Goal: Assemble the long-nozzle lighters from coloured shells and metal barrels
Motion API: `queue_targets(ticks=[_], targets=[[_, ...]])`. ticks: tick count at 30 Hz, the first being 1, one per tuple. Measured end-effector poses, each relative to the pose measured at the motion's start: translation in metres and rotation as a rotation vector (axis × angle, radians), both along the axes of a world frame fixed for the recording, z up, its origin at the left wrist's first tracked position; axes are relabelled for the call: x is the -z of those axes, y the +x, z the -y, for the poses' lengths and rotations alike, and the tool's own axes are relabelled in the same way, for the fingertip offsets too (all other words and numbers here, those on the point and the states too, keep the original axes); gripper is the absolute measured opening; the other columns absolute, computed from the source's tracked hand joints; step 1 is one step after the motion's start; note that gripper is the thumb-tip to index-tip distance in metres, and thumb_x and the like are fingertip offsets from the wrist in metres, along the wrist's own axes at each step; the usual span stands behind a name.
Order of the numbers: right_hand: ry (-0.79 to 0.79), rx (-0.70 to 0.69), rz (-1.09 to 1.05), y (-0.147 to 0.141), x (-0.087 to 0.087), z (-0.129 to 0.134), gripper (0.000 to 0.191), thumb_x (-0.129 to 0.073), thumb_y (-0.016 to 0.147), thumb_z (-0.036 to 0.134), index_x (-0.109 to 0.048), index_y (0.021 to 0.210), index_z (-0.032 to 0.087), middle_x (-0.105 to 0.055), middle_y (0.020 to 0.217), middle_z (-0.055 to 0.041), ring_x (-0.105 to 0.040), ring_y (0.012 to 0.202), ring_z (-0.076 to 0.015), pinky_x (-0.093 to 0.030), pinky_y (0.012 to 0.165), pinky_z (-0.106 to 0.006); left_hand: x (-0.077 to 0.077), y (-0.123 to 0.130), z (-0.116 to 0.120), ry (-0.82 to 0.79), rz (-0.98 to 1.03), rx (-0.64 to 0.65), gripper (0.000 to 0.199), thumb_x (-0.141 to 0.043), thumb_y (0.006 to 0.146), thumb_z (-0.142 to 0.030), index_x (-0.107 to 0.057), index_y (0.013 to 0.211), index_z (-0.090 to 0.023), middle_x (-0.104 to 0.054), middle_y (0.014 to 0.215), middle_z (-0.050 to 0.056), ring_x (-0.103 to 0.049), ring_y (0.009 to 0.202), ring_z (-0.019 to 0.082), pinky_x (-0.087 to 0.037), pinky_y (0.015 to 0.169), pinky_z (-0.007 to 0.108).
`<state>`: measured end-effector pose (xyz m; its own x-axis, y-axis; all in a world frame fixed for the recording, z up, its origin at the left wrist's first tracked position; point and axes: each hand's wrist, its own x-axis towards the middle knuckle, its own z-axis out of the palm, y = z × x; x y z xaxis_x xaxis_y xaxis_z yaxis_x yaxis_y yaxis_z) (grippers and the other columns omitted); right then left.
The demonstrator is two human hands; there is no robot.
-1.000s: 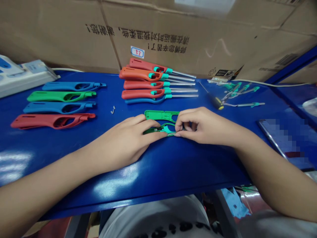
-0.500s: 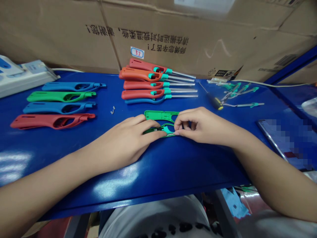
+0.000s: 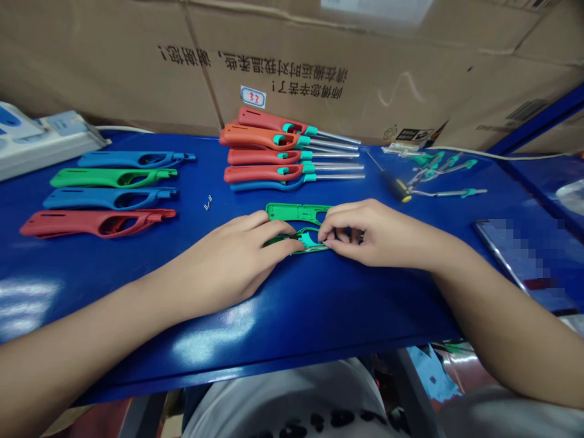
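Observation:
Between my hands, a green lighter half-shell (image 3: 298, 233) lies on the blue table with a teal trigger (image 3: 310, 239) set inside it. My left hand (image 3: 246, 249) grips the left end of that half-shell, thumb along its near edge. At the right end, the fingers of my right hand (image 3: 360, 234) are pinched together over the shell; whatever small part is between the fingertips is hidden. Just behind lies the matching green half-shell (image 3: 292, 212), inner side up, partly covered by my right fingers.
Assembled lighters (image 3: 264, 174) with metal tubes are stacked behind. Coloured lighter shells (image 3: 95, 224) lie in a row at left, near small screws (image 3: 208, 204). At right are a screwdriver (image 3: 396, 187), teal-tipped inner parts (image 3: 447, 193) and a phone (image 3: 524, 261). A cardboard box (image 3: 292, 36) stands behind.
My right fingertips have shifted very slightly at the right end of the half-shell, uncovering a little more around the trigger. My left hand has hardly moved.

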<state>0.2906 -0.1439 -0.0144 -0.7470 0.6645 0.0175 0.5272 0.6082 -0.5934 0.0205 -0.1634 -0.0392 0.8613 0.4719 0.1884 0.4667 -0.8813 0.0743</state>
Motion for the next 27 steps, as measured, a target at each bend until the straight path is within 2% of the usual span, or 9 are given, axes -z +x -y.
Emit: queue_targets(ticks=[27], targets=[[0.015, -0.026, 0.008, -0.0004, -0.0034, 0.0007, 0.019, -0.061, 0.085, 0.008, -0.073, 0.097, 0.018, -0.073, 0.093, -0.0039, -0.064, 0.071, -0.0126, -0.051, 0.065, -0.024, -0.0020, 0.0014, 0.0013, -0.008, 0.006, -0.008, 0.037, -0.050, 0.100, -0.017, -0.062, 0.134, -0.023, -0.064, 0.126, 0.012, -0.059, 0.108, 0.028, -0.052, 0.092, 0.043]])
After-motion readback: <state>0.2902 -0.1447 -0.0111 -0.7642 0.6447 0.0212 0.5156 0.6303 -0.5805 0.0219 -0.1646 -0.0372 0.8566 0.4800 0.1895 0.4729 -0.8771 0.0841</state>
